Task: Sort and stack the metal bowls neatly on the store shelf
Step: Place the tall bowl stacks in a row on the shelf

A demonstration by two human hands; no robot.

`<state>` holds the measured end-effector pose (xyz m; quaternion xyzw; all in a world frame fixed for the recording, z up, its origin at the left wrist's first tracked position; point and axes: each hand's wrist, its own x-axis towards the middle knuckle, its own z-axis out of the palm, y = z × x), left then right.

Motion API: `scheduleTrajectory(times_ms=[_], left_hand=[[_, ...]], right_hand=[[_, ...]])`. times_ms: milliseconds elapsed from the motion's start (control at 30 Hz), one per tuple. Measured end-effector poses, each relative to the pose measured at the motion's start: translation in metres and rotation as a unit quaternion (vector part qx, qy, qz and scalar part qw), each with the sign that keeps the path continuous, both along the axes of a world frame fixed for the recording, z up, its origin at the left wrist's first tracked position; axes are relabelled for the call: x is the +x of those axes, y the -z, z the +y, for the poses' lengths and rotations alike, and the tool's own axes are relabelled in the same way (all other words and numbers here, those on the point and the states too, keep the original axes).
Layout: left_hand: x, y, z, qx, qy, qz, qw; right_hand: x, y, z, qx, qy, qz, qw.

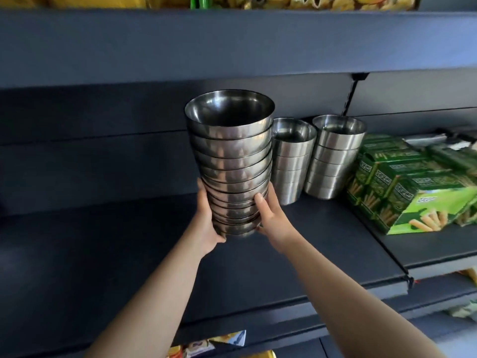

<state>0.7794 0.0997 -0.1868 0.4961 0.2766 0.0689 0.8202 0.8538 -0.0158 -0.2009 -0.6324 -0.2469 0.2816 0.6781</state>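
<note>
Dark blue store shelving fills your view, and the shelf (103, 241) in front of you runs under both your outstretched arms. Your left hand (206, 215) cups the lower left side of the tall stack of bowls (229, 161), fingers curled behind and under it, while your right hand (271, 215) presses the lower right side with the thumb up against the rims. Between your hands the nested metal bowls rise well above your fingers, leaning slightly left, the topmost one open toward you; whether the stack's base touches the shelf you cannot tell. Just right of your right hand stands a short stack of straight-sided metal bowls (291, 158) on the shelf, and beside it a second such stack (333, 156). Further right lie green snack boxes (413, 192). Above your hands, yellow packets (309, 1) sit on the upper shelf.
</note>
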Motion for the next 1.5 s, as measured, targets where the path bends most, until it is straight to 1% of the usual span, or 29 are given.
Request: scheduleTrajectory(times_ms=[367,533,700,867,967,1200,1400,1500], left_hand=[[0.03,0.015,0.016,-0.015,-0.016,0.042,0.999],[0.048,0.036,0.029,-0.039,-0.031,0.051,0.997],[0.058,0.031,0.032,-0.036,-0.035,0.045,0.998],[0.069,0.033,0.041,-0.041,-0.044,0.044,0.997],[0.075,0.033,0.046,-0.038,-0.057,0.047,0.997],[0.09,0.039,0.062,-0.051,-0.056,0.055,0.996],[0.097,0.038,0.066,-0.043,-0.05,0.062,0.996],[0.099,0.037,0.07,-0.041,-0.048,0.067,0.996]], right_hand=[[0.034,0.038,0.028,-0.027,0.028,0.023,0.999],[0.048,0.039,0.031,-0.037,0.024,0.037,0.998],[0.061,0.047,0.042,-0.042,0.022,0.038,0.998],[0.073,0.05,0.056,-0.043,-0.007,0.044,0.998],[0.081,0.051,0.063,-0.039,-0.002,0.049,0.998],[0.091,0.051,0.077,-0.066,0.031,0.066,0.995],[0.117,0.085,0.096,-0.096,0.057,0.082,0.99],[0.122,0.086,0.101,-0.107,0.068,0.081,0.989]])
